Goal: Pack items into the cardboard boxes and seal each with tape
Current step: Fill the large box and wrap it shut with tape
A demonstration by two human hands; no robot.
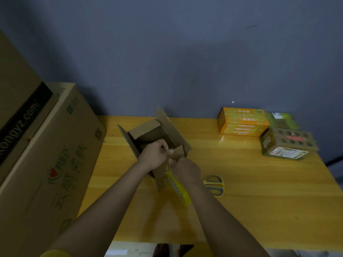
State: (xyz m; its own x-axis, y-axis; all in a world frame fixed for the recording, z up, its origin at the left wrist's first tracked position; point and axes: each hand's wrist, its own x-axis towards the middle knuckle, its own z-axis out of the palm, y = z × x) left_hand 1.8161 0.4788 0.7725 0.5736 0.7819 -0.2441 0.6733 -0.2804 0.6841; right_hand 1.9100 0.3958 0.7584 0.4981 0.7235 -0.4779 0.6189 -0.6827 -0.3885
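So I'm looking down at the small cardboard box sitting on the yellow wooden counter, roughly mid-counter and close to the back wall. It's plain brown corrugated, all flaps open: the far long flap stands up tilted toward the wall, a short flap on the left end folds inward over the dark inside, and the near-right flap sticks up between my hands. I can't really tell what's inside, it's too dark in there.

My left hand is over the near edge of the box, fingers curled, pinching the edge of that near flap. My right hand is just beside it, almost touching, with its grip closed around the yellow tape roll, which hangs below the hand against the box's near-right corner. The roll is yellow with a pale patterned face. Whether a strip is already stuck to the cardboard, I can't tell from here.

Just right of my right wrist, yellow-and-grey scissors lie flat on the counter. Over at the far right there's an orange product box, a green box behind it, and a brownish-green box with a white label nearer to me, all bunched together and well apart from the cardboard box.

Big printed cartons are stacked on the left side, right up against the counter edge.
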